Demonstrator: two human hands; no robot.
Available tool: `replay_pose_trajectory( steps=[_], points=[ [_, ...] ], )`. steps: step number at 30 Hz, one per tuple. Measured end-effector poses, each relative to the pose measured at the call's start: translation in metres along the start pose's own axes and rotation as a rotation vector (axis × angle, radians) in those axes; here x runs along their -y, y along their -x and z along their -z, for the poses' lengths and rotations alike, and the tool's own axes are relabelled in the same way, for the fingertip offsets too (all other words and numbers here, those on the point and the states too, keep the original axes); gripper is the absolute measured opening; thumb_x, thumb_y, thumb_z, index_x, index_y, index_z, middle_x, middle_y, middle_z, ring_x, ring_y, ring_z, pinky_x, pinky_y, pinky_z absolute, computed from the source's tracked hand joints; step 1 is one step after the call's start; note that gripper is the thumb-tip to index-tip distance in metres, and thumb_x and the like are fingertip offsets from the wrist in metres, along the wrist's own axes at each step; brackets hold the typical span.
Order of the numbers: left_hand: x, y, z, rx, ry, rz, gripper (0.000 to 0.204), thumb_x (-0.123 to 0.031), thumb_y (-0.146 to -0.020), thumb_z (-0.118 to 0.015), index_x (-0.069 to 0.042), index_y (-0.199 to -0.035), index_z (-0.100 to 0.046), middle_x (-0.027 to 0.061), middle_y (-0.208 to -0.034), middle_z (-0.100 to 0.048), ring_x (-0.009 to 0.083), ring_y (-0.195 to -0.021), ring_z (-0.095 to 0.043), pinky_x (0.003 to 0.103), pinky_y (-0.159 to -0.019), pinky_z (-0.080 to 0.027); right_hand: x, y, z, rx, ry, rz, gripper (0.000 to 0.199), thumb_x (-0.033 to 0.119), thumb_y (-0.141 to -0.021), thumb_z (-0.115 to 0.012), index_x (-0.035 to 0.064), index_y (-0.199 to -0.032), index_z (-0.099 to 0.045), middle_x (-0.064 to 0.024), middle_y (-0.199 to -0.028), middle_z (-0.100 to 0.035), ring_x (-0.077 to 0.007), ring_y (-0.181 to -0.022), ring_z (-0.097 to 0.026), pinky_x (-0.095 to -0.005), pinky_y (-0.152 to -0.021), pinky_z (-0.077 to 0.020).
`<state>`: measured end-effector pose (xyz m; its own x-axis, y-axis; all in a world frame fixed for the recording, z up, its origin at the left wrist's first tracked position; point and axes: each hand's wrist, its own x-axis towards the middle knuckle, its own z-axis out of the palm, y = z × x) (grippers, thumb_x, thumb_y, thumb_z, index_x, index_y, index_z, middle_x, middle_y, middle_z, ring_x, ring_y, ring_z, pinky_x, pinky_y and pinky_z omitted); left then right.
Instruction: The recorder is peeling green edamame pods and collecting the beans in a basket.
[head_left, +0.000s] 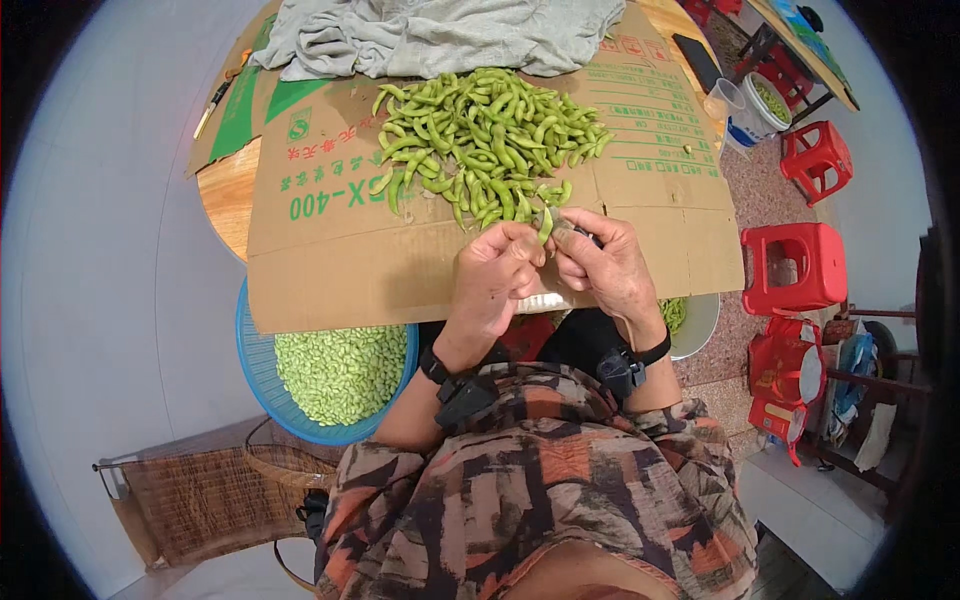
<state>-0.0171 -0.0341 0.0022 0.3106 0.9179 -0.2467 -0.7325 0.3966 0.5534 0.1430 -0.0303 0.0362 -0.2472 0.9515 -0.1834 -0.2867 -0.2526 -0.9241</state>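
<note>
Head view, looking down: both hands meet just short of the pile of green pods (pixel 490 140); the left hand (pixel 495 275) and the right hand (pixel 605 265) pinch a single green pod (pixel 546 224) between them, fingers (pixel 520 245) curled and pressed together on its lower end, so most of the pod is hidden and only its upper tip shows; whether it is split cannot be made out; a dark bit beside the right fingers is too small to tell.

The pile lies just beyond the fingers on a flattened cardboard sheet (pixel 330 270) that covers the round wooden bench (pixel 225 195); only a sliver of bench shows to the left of the fingers; a grey cloth (pixel 430 35) beyond the pile is cut off by the upper edge.

Below the fingers, the cardboard's near edge overhangs a blue basket (pixel 262 375) of shelled beans (pixel 340 370), left of the left wrist and half hidden under the sheet; a pale bowl (pixel 697 325) right of the right wrist is likewise mostly covered; a whitish thing under the hands is hard to identify.

Bare cardboard lies open left and right of the fingers; red plastic stools (pixel 795 265) stand well apart to the right, off the bench.
</note>
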Motion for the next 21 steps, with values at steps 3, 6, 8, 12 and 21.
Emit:
replay_pose_trajectory(
  steps=[3,6,8,12,21],
  points=[
    [-0.007,0.001,0.003,0.049,-0.252,-0.037,0.013,-0.009,-0.086,-0.068,-0.002,-0.092,-0.061,0.0018,-0.079,-0.06,0.0031,-0.055,-0.044,0.018,-0.051,-0.037,0.005,0.004,-0.003,-0.045,0.151,-0.017,0.021,0.008,-0.093,-0.054,-0.0042,-0.109,-0.062,0.0038,-0.061,-0.048,-0.0029,-0.051,-0.04,-0.0206,-0.044,-0.0328],
    [-0.01,-0.003,0.005,-0.023,-0.778,-0.224,0.015,-0.009,-0.081,-0.074,-0.001,-0.089,-0.063,0.0003,-0.079,-0.063,0.0051,-0.063,-0.053,0.02,-0.058,-0.044,0.01,0.008,-0.008,-0.079,0.257,-0.043,0.022,0.01,-0.093,-0.055,-0.0029,-0.108,-0.063,0.0042,-0.061,-0.049,-0.0026,-0.052,-0.041,-0.0203,-0.044,-0.0337],
    [-0.013,-0.007,0.008,-0.013,-1.059,-0.347,0.006,-0.005,-0.084,-0.068,-0.001,-0.086,-0.064,-0.0008,-0.079,-0.061,0.0045,-0.066,-0.053,0.021,-0.059,-0.044,0.009,0.009,-0.008,-0.081,0.272,-0.055,0.022,0.011,-0.093,-0.055,-0.0025,-0.108,-0.063,0.0043,-0.061,-0.05,-0.0025,-0.052,-0.042,-0.0199,-0.045,-0.0341],
    [-0.012,-0.006,0.007,-0.038,-1.038,-0.249,0.004,-0.003,-0.084,-0.067,0.0,-0.084,-0.064,-0.0017,-0.076,-0.061,0.0069,-0.068,-0.055,0.021,-0.063,-0.046,0.003,0.011,-0.012,-0.095,0.186,-0.034,0.021,0.01,-0.093,-0.055,-0.0026,-0.106,-0.063,0.0044,-0.062,-0.05,-0.0023,-0.051,-0.042,-0.0192,-0.045,-0.0346],
    [-0.011,-0.008,0.005,-0.073,-1.06,-0.317,0.021,-0.014,-0.094,-0.054,0.002,-0.084,-0.063,0.0023,-0.063,-0.058,0.0082,-0.06,-0.054,0.024,-0.056,-0.044,-0.002,0.006,-0.013,-0.172,0.112,-0.025,0.021,0.008,-0.092,-0.053,-0.0039,-0.105,-0.064,0.004,-0.062,-0.051,-0.0019,-0.051,-0.043,-0.0176,-0.045,-0.034]
  ],
)
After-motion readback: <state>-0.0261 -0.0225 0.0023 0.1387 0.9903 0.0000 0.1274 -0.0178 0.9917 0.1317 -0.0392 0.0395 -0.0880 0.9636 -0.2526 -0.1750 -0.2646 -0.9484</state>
